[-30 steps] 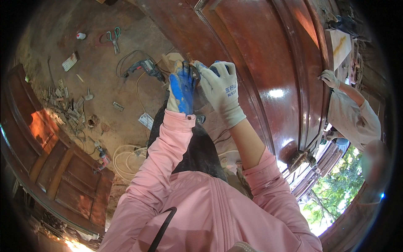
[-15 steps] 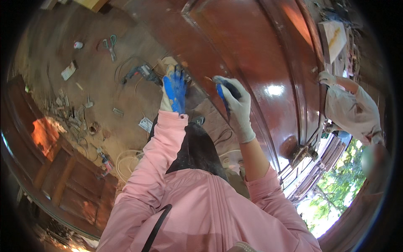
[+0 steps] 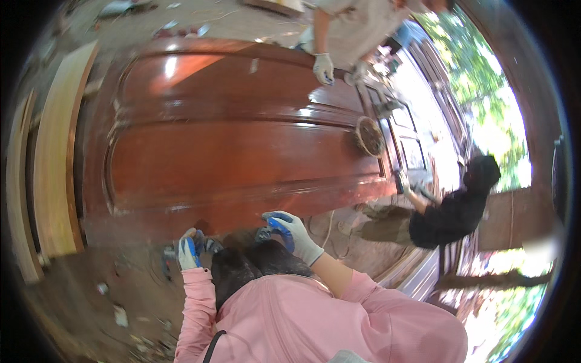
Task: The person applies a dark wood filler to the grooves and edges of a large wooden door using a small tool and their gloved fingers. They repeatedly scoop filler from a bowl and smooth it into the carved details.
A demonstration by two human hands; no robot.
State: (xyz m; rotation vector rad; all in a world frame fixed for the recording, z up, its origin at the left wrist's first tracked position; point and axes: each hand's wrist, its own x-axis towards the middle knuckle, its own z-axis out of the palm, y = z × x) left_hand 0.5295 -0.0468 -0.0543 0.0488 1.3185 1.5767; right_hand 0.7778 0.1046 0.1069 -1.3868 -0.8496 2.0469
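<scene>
In front of me lies a reddish-brown, varnished panelled wooden door (image 3: pixel 242 158), raised off the ground. My left hand (image 3: pixel 189 249), in a white glove with a blue-coated palm, is low by the door's near edge. Its fingers are bent round a small brownish thing that is too blurred to name. My right hand (image 3: pixel 295 235), gloved the same way, hovers at the near edge farther right. Thumb and fingers are drawn together at a small dark tip; what they pinch, if anything, does not show clearly.
A round brown basket-like object (image 3: pixel 369 137) rests on the door's right part. Across the door, a co-worker's gloved hand (image 3: pixel 324 68) hangs at the far edge. Another person in black (image 3: pixel 451 215) works at right. Pale planks (image 3: pixel 57 157) stand left; a power tool (image 3: pixel 167 261) lies below.
My view has swung up and to the right, so the whole door now lies across it. My left hand's fingers, stretched out before, are now bent; the right hand stays pinched.
</scene>
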